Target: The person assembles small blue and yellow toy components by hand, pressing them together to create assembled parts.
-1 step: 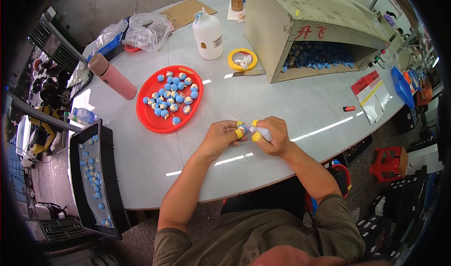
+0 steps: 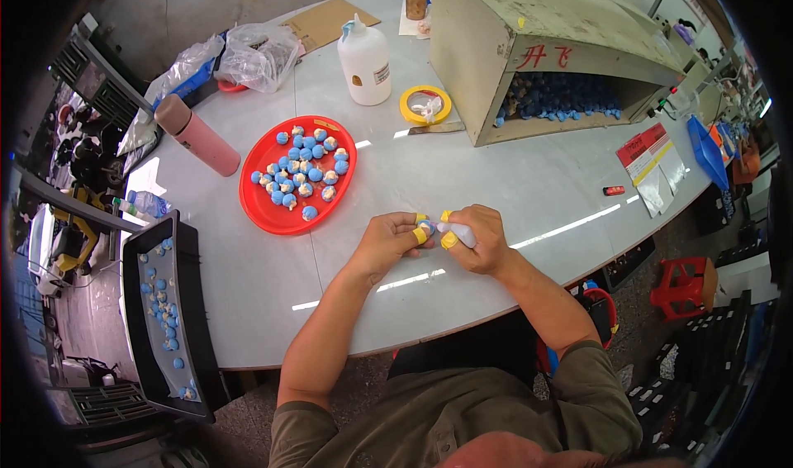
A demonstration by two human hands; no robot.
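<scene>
Between thumb and forefinger of my left hand [image 2: 390, 241] is a small blue-and-cream ball [image 2: 427, 228], partly covered by the fingers. My right hand [image 2: 486, 241] is closed around a small translucent white squeeze bottle [image 2: 462, 235], its narrow tip held against or just beside the ball; I cannot tell which. Yellow tape wraps the thumb and forefinger tips of both hands. To the left of them, a round red tray [image 2: 273, 217] bears several similar blue balls with cream-coloured lumps. Both hands are over the grey tabletop [image 2: 388, 311], near its front edge.
A black tray [image 2: 206, 319] with more blue balls stands at the left edge. Behind are a pink flask [image 2: 211, 142], a white bottle [image 2: 366, 67], yellow tape [image 2: 426, 104] and a knife [image 2: 436, 128]. A box [image 2: 475, 88] of blue pieces stands far right, near a red lighter [image 2: 614, 190].
</scene>
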